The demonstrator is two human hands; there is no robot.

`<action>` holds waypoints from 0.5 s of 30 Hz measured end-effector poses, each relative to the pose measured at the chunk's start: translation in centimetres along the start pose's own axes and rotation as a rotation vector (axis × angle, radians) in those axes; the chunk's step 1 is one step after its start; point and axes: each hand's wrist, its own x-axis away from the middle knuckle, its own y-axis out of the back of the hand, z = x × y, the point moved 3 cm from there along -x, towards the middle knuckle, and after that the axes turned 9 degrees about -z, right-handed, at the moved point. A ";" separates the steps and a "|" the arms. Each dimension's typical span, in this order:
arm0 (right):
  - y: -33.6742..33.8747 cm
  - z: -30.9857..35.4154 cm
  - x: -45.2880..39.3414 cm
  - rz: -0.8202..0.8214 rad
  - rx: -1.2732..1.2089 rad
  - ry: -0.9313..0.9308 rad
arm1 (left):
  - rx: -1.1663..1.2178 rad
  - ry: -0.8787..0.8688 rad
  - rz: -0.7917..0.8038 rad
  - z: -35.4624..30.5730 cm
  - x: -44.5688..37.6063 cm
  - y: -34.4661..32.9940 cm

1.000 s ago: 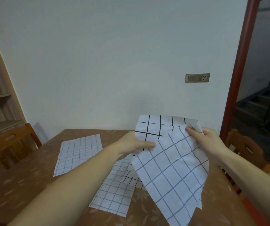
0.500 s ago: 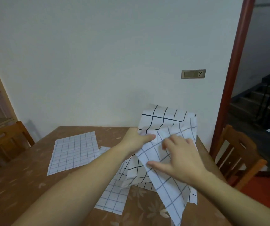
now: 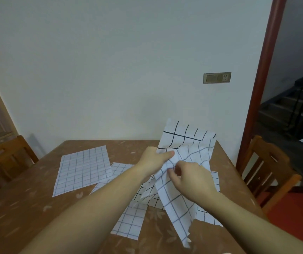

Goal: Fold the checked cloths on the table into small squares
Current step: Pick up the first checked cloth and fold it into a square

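Note:
I hold a white cloth with a blue-grey check (image 3: pixel 176 204) up above the brown table (image 3: pixel 28 208); it is crumpled between my hands and its lower part hangs down. My left hand (image 3: pixel 155 159) grips its upper edge with the thumb on top. My right hand (image 3: pixel 189 177) pinches the cloth just below and to the right, fingers curled. Behind it a cloth with a bold black check (image 3: pixel 185 136) stands up. A flat blue-checked cloth (image 3: pixel 83 167) lies to the left, and other checked cloths (image 3: pixel 130 220) lie overlapped under my arms.
A wooden chair (image 3: pixel 269 173) stands at the table's right side, another chair (image 3: pixel 2 160) at the left. A white wall with a socket plate (image 3: pixel 216 77) is behind the table. A doorway at right opens on dark stairs (image 3: pixel 297 107).
My right hand has come in from the cloth's right corner to the middle and closed on it beside my left hand. The cloth has bunched up and hangs narrower.

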 end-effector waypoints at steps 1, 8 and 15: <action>0.1 -0.4 -0.2 -0.012 -0.036 -0.015 | -0.006 -0.007 0.016 -0.1 0.0 0.0; 1.7 -2.1 -1.8 -0.106 -0.203 0.149 | -0.153 -0.053 0.201 -0.6 0.1 -0.1; 2.6 -3.0 -3.3 0.072 -0.207 0.085 | -0.253 -0.067 0.241 -0.5 0.4 0.1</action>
